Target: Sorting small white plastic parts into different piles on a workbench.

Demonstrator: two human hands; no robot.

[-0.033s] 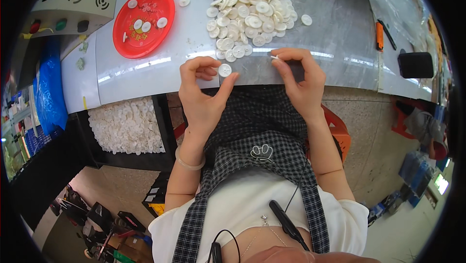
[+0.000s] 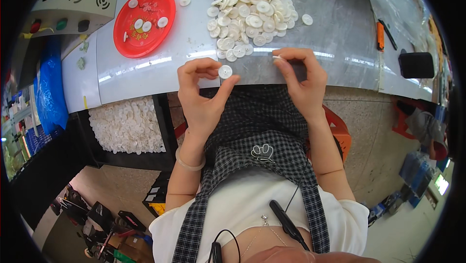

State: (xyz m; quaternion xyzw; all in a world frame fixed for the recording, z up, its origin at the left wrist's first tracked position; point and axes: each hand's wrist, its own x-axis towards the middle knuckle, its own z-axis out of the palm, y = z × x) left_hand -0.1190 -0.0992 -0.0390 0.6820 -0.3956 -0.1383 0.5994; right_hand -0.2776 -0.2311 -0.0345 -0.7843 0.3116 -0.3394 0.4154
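Observation:
My left hand [image 2: 203, 90] is closed in a pinch on a round white plastic disc [image 2: 225, 72], whose flat face with a small hub at its centre is turned up. The disc sits between the thumb and the bent index finger, over the table's near edge. To the right, my right hand [image 2: 306, 76] pinches something thin and white [image 2: 276, 57] between thumb and forefinger. It shows edge-on, so its full shape is hidden. Just beyond my hands spreads a large pile of similar white discs [image 2: 252, 13].
A red plate [image 2: 145, 44] with several discs lies to the left, near a grey machine [image 2: 73, 8] with buttons. Below it, a black-framed bin [image 2: 166, 127] contains many white pieces. An orange cutter [image 2: 379, 36] and a black phone-like slab [image 2: 416, 65] lie at right.

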